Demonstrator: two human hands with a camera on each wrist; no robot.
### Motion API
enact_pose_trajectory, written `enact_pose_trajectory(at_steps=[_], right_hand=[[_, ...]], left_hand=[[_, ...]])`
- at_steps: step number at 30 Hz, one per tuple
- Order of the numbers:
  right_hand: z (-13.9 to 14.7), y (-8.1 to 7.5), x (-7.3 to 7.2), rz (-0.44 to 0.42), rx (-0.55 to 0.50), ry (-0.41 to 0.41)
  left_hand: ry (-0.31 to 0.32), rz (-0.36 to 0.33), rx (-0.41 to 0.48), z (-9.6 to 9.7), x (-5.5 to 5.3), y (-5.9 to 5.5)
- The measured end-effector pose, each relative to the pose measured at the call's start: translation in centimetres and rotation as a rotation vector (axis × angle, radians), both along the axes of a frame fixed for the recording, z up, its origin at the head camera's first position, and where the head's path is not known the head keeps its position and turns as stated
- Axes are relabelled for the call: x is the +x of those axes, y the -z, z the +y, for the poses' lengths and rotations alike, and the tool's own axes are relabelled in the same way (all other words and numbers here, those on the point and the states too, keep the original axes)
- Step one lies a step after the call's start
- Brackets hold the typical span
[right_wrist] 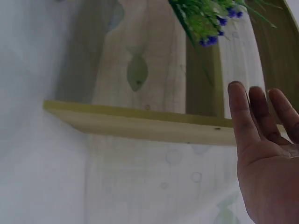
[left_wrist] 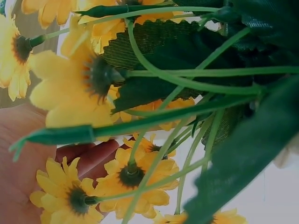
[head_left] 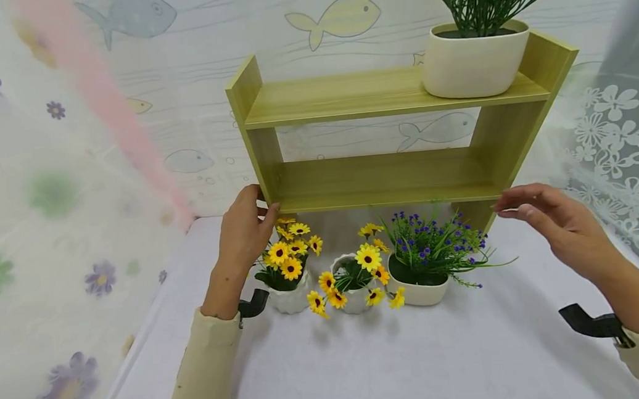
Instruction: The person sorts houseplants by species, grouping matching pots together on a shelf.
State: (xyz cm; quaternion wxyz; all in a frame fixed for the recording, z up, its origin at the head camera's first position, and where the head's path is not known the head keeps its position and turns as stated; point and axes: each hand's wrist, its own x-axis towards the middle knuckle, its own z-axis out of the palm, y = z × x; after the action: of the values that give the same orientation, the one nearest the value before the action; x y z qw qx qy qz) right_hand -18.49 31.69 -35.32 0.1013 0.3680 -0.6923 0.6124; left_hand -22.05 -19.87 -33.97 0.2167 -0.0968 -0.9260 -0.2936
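Observation:
A wooden shelf (head_left: 374,180) with two visible boards stands against the back of the table. My left hand (head_left: 246,229) grips its left side panel, thumb at the front edge and fingers on the outer side. In the left wrist view that hand (left_wrist: 23,168) is partly hidden behind yellow flowers (left_wrist: 77,88). My right hand (head_left: 563,226) is beside the shelf's right side panel, fingers extended and nothing held. The right wrist view shows that hand (right_wrist: 271,154) with its fingers straight; whether the fingertips touch the panel, I cannot tell.
Under the shelf's lower board are two white pots of yellow flowers (head_left: 288,297) (head_left: 355,299) and a white pot of purple flowers (head_left: 420,291). A larger white planter (head_left: 474,62) stands on the top board's right end. Patterned curtains (head_left: 74,198) hang around the white table (head_left: 398,367).

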Motion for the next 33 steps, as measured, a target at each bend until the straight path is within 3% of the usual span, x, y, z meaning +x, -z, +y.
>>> enact_pose_trajectory(at_steps=[2,6,10,17,22,26,29,33], right_hand=[[-0.2,1.4,-0.2,-0.037,0.027,0.004],[-1.2,3.8,-0.2,-0.108,0.218,0.130],[-2.2,5.8,-0.5,-0.173,0.335,0.100],[-3.6,8.0,-0.4,-0.382,0.467,0.058],[-4.6,8.6,0.4,-0.356,0.584,0.042],[-5.5,8.2,1.2,-0.302,0.712,0.143],[-6.5,8.1,1.6,-0.316,0.728,0.224],[-7.6,8.4,2.0,-0.343,0.653,0.262]], left_hand=[[-0.002,-0.004,0.000,0.0,0.0,0.0],[-0.003,-0.011,-0.006,0.1,0.0,-0.1],[-0.009,-0.014,-0.007,0.3,0.1,-0.2],[-0.017,-0.014,-0.014,0.2,0.1,-0.1],[-0.014,-0.029,-0.003,0.2,0.3,0.1],[-0.013,-0.030,0.005,0.1,0.3,0.2],[-0.017,-0.024,0.001,0.2,0.2,0.1],[-0.027,-0.028,-0.009,0.3,0.1,-0.1]])
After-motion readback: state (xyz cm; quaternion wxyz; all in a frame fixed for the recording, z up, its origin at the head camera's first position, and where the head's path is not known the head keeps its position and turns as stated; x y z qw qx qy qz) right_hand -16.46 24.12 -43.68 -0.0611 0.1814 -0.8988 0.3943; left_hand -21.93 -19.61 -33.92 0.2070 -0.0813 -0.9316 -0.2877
